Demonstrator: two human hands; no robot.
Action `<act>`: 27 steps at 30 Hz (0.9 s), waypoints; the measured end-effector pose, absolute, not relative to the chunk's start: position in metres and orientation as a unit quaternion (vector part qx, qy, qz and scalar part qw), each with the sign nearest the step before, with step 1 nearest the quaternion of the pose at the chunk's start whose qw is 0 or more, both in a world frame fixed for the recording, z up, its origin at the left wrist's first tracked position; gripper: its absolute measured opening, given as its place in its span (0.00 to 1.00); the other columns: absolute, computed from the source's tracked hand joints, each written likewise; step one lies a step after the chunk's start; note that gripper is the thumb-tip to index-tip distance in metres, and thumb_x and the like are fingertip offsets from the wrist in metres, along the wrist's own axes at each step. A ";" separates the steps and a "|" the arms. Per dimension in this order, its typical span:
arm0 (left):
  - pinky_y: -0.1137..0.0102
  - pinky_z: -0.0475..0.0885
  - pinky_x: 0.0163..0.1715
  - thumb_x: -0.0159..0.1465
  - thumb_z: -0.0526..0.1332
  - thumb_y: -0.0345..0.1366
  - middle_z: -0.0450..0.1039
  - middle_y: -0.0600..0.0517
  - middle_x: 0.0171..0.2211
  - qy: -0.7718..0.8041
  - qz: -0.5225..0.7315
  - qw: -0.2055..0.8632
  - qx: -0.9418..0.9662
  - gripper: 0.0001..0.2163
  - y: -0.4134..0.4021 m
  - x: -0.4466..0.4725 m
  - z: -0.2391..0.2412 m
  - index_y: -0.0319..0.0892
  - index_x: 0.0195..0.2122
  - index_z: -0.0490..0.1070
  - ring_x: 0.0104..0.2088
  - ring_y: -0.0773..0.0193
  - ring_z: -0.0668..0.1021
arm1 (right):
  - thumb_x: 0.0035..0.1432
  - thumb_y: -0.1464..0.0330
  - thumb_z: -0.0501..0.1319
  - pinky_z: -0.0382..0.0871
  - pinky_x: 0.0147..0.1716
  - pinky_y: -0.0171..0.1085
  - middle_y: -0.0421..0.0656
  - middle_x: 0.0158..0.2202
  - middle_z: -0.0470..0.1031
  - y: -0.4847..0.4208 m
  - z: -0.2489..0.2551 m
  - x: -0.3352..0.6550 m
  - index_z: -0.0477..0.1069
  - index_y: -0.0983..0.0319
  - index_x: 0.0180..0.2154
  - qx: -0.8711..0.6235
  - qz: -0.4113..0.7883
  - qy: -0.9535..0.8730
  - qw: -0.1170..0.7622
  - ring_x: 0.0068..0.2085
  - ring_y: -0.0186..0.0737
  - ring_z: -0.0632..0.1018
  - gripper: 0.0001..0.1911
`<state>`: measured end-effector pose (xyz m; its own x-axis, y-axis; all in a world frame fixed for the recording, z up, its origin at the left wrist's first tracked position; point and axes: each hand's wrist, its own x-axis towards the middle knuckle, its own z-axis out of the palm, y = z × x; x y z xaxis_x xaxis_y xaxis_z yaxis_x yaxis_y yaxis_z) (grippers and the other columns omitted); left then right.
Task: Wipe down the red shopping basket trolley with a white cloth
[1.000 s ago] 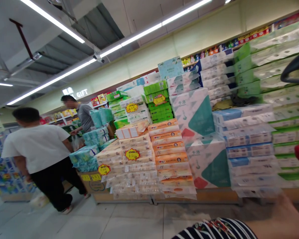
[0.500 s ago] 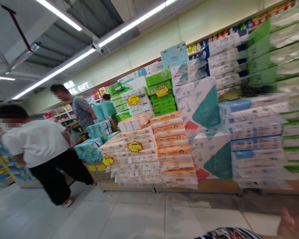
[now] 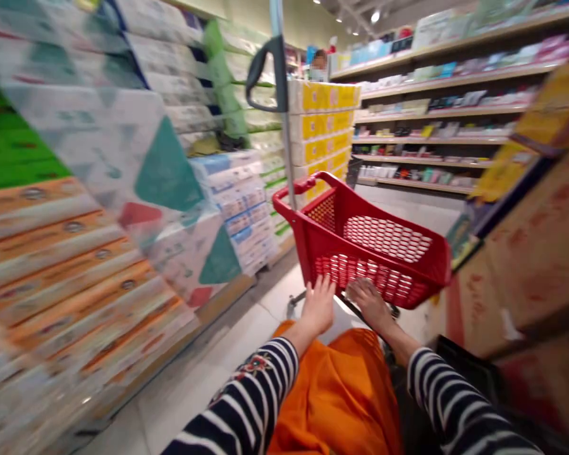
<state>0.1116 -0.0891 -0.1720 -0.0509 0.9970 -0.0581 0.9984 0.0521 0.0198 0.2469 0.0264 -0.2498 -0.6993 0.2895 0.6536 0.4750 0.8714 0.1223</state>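
My left hand (image 3: 319, 306) reaches forward with its fingers spread, in front of the near side of a red shopping basket cart (image 3: 327, 234). Nothing shows in it. To its right is my right hand (image 3: 370, 304), its blurred fingers stretched forward and low by the basket's mesh wall. No clear object can be made out in it. Whether either hand touches the cart, I cannot tell. The cart has a tall pole with a dark grey loop handle (image 3: 281, 76). Both arms wear striped sleeves, above orange clothing (image 3: 332, 392).
Stacked tissue packs (image 3: 90, 265) line the left side. Yellow-and-white packs (image 3: 325, 126) rise behind the cart. Cardboard boxes (image 3: 540, 234) stand close on the right. Long shelves (image 3: 436, 114) of small goods fill the back. Part of a person's head (image 3: 319, 60) shows beyond the packs.
My view has swung right and down, from the tissue stacks and two walking people to the red cart. Both my hands are now in view; only one blurred hand showed earlier.
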 end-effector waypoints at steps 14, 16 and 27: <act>0.53 0.45 0.61 0.56 0.51 0.36 0.37 0.46 0.66 0.635 0.005 0.002 0.773 0.32 -0.049 0.182 -0.185 0.36 0.62 0.45 0.64 0.56 0.44 | 0.60 0.76 0.52 0.55 0.57 0.51 0.47 0.54 0.67 0.049 -0.268 0.336 0.65 0.63 0.53 -0.299 -0.227 -0.893 0.247 0.59 0.46 0.61 0.19; 0.53 0.45 0.61 0.56 0.51 0.35 0.37 0.46 0.65 0.627 -0.006 0.010 0.779 0.32 -0.049 0.185 -0.185 0.36 0.63 0.45 0.64 0.55 0.44 | 0.60 0.75 0.52 0.56 0.57 0.50 0.45 0.53 0.68 0.044 -0.271 0.341 0.66 0.63 0.52 -0.301 -0.224 -0.894 0.247 0.59 0.45 0.62 0.18; 0.52 0.44 0.60 0.58 0.48 0.34 0.37 0.46 0.65 0.623 0.025 0.025 0.781 0.30 -0.038 0.202 -0.186 0.35 0.63 0.45 0.64 0.55 0.44 | 0.61 0.76 0.50 0.52 0.58 0.53 0.46 0.55 0.67 0.046 -0.233 0.370 0.67 0.62 0.51 -0.385 -0.245 -0.830 0.319 0.62 0.47 0.55 0.18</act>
<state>0.2022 -0.0383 -0.1859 0.2214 0.9751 0.0079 0.9726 -0.2214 0.0705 0.3701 0.0461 -0.2333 -0.4991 0.4832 0.7193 0.7967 0.5825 0.1614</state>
